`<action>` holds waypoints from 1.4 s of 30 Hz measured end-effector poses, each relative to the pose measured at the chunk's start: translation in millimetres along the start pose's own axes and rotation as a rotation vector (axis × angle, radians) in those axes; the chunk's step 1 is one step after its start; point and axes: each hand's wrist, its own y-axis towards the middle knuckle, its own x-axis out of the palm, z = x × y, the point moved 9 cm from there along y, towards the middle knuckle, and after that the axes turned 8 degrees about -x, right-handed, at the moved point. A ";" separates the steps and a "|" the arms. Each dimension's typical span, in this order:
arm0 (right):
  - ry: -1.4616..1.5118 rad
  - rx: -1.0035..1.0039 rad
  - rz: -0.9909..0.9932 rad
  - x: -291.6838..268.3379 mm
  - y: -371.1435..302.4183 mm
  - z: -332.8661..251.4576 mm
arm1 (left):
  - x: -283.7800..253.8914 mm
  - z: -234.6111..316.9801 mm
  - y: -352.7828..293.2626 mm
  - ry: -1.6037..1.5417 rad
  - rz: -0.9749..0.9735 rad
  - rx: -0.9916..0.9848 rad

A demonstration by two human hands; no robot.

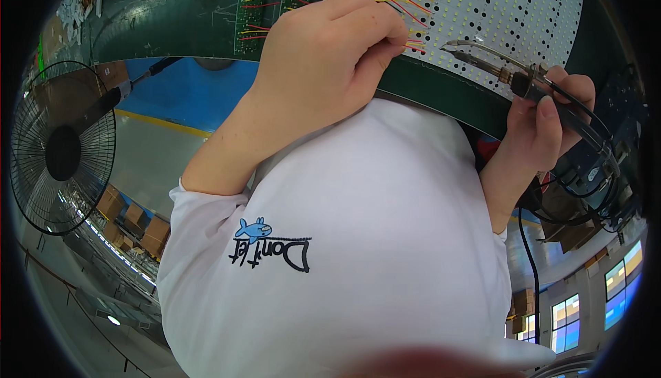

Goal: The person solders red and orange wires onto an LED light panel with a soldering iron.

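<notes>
My left hand (330,61) is closed in a pinch over the near left edge of a white LED board (496,13). Short red and yellow wires (415,45) come out at its fingertips; the rest of them is hidden by the hand. My right hand (547,116) grips a soldering iron (485,66) with a thin metal feed tube along it. The iron's tip points left, just above the board and a little right of the wires. Narrow green circuit boards (249,13) lie left of the LED board, with more red and yellow wires running between them.
The boards lie on a dark green work surface (165,16), with its near edge at my body. White scraps (72,13) are heaped at the far left. A black fan (63,151) stands left. Black cables (595,202) hang at right. Cartons (134,223) stand in the background.
</notes>
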 end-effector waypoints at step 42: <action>-0.134 0.039 -0.107 7.3 6.3 0.1 | 1.6 18.7 14.9 0.026 -0.045 -0.011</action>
